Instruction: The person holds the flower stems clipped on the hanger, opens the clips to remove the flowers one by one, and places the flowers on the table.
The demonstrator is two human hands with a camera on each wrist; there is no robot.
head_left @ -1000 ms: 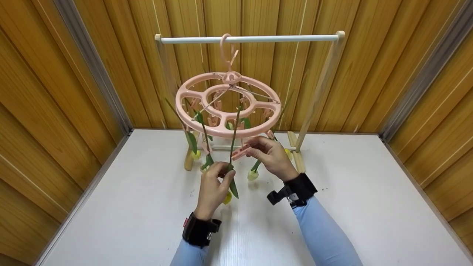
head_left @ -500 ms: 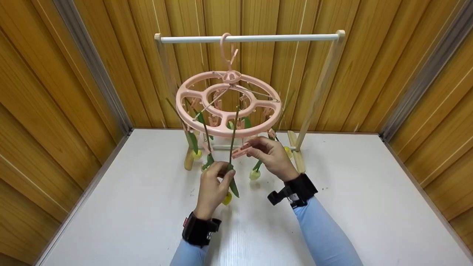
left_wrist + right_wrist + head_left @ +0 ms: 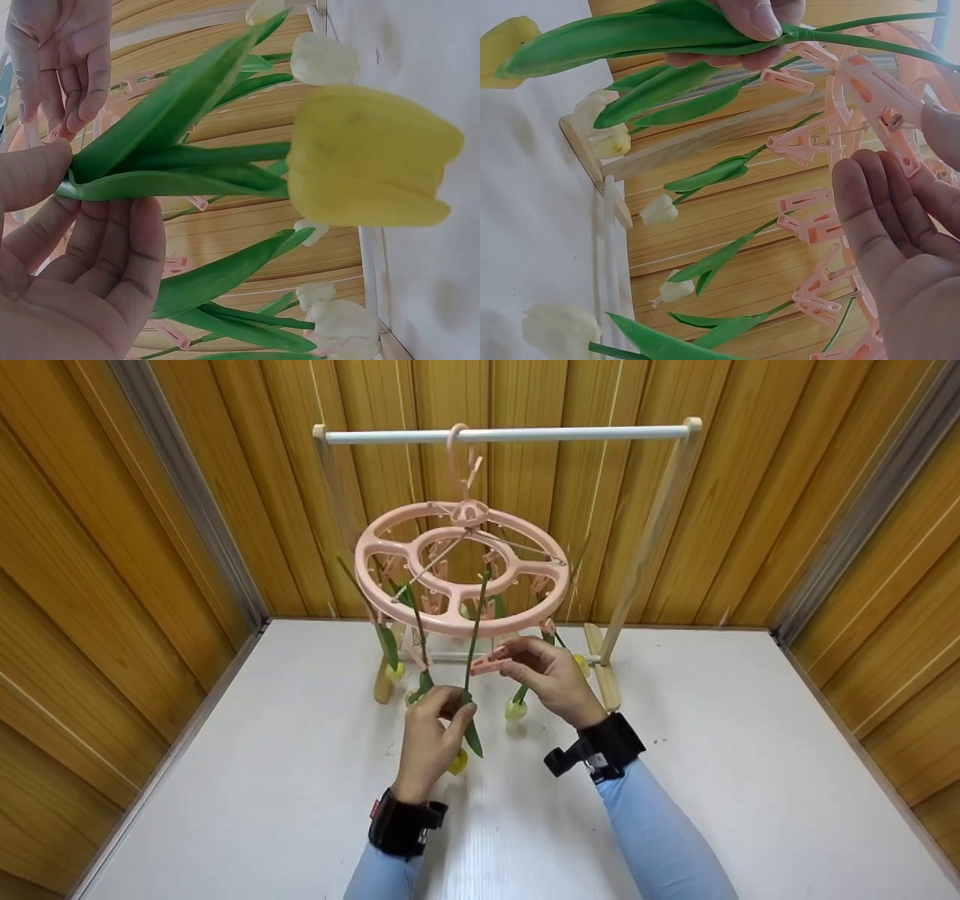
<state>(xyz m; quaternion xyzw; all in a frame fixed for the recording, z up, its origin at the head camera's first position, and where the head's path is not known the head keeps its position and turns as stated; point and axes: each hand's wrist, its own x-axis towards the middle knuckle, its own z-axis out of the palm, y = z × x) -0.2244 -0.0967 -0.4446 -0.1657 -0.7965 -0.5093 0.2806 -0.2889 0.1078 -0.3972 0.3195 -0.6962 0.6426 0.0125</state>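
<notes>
My left hand (image 3: 435, 727) pinches an artificial yellow tulip (image 3: 367, 157) between thumb and fingers, where the green leaves meet the stem. The flower hangs head down, and its bare stem (image 3: 475, 637) rises in front of a round pink clip hanger (image 3: 364, 568). To the right, my right hand (image 3: 555, 679) pinches one of the hanger's pink clothespins (image 3: 881, 105) by its handle end. The clothespin's tip points left, right beside the tulip's stem. In the right wrist view, the left thumb and fingers are above it on the leaves.
The hanger hooks over a white rod (image 3: 562, 433) on a wooden stand (image 3: 652, 540). Several other tulips hang head down from its clips, including a white tulip (image 3: 515, 709) under my right hand. Wood-look panels surround the white tabletop (image 3: 262, 780).
The clothespin in my right hand has turned to lie more level beside the stem. The hanger has shifted slightly. My left hand keeps its hold on the yellow tulip.
</notes>
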